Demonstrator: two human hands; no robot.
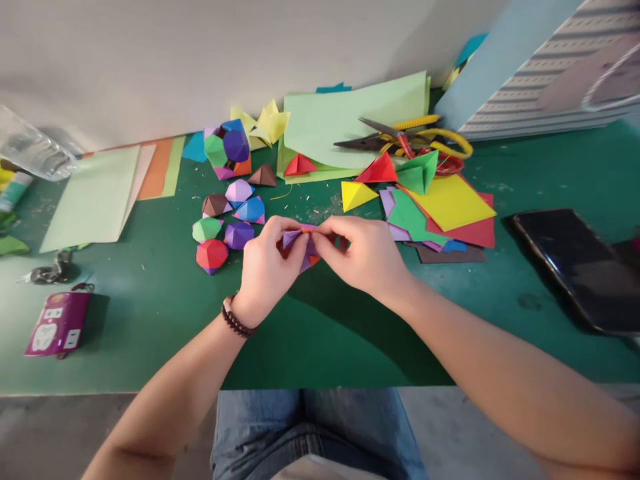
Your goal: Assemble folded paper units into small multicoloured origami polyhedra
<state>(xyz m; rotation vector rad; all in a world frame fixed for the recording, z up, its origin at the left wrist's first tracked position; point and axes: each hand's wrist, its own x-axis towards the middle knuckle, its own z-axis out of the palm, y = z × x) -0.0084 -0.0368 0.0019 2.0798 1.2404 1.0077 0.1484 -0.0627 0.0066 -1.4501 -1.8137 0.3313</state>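
Observation:
A small folded paper piece (309,257), purple with orange and red parts, is pinched between my two hands above the green table. My left hand (273,257) grips its left side with thumb and fingers closed. On the right side, my right hand (365,253) holds it near the top edge, thumb against the fingers. Fingers hide much of the piece. Just left of my left hand are several folded gems, among them a purple one (239,235) and a red one (212,255). Beyond them stands a joined multicoloured paper ball (227,148).
Scissors (445,141) lie on pale green sheets (350,120) at the back. Paper squares (455,203) and a phone (575,267) are on the right. Left are more sheets (93,197), a purple case (59,323) and a clear container (35,147).

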